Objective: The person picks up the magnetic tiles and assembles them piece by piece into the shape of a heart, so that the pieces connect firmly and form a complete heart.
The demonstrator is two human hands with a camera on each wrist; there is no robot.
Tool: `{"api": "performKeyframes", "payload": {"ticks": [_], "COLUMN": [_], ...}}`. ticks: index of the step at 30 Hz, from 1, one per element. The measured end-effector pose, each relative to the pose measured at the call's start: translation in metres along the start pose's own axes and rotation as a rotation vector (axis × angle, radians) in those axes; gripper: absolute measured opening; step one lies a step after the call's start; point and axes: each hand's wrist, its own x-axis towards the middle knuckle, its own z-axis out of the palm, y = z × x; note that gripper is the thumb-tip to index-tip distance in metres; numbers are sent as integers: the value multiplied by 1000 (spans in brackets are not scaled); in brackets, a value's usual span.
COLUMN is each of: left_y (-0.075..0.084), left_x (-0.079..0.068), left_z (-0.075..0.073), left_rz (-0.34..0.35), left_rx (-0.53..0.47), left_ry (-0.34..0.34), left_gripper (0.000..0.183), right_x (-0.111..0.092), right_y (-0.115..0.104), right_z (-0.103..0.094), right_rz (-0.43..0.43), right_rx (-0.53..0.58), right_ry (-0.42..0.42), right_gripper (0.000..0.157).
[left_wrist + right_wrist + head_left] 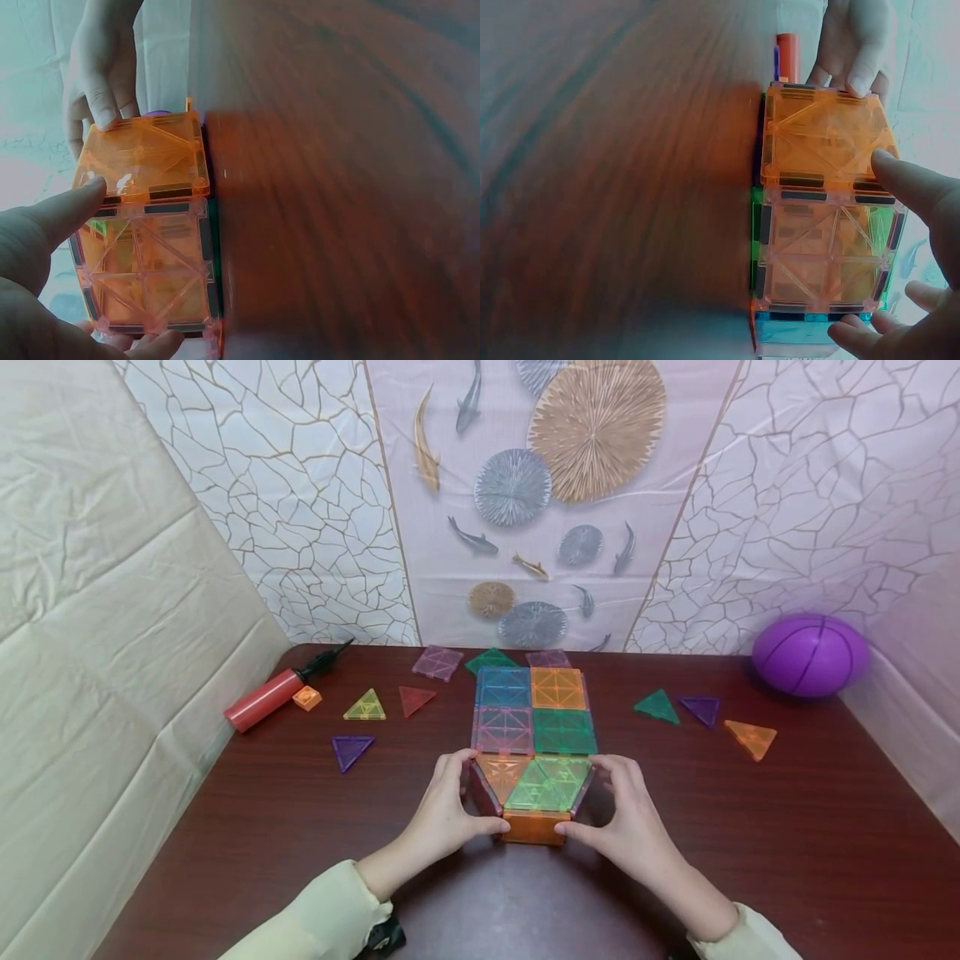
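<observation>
A low structure of translucent magnetic tiles point(536, 735) lies on the table, with blue, orange, pink and green squares on top. Its near end narrows, topped by orange and light green triangles and fronted by an upright orange square tile point(536, 827). My left hand point(448, 802) grips the near left side, thumb on the orange front tile and fingers by the side wall. On the near right side my right hand point(626, 806) holds it the same way, its thumb at the front tile's right edge. Both wrist views show a clear pink side tile point(146, 262) beside the orange one.
Loose triangle tiles lie left and right, including a yellow one point(365, 706) and an orange one point(752, 739). A red hand pump point(262, 700) and a small orange block point(307, 697) are at left. A purple ball point(810, 656) sits at the back right. Patterned cloth hangs behind.
</observation>
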Motion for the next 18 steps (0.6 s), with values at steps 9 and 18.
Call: {"api": "performKeyframes", "payload": {"ticks": [9,18], "left_y": [-5,-13], "left_x": [13,19], "left_z": [-6,-2], "left_rz": [-88,-187], "left_rx": [13,-302], "left_ry": [-122,-287], "left_gripper": [128,131], "right_x": [15,24], "right_y": [7,19], "right_z": [-6,-2], "right_rz": [163,290], "right_rx": [100,414], "right_ry": [-207,-427], "right_gripper": [123,138]}}
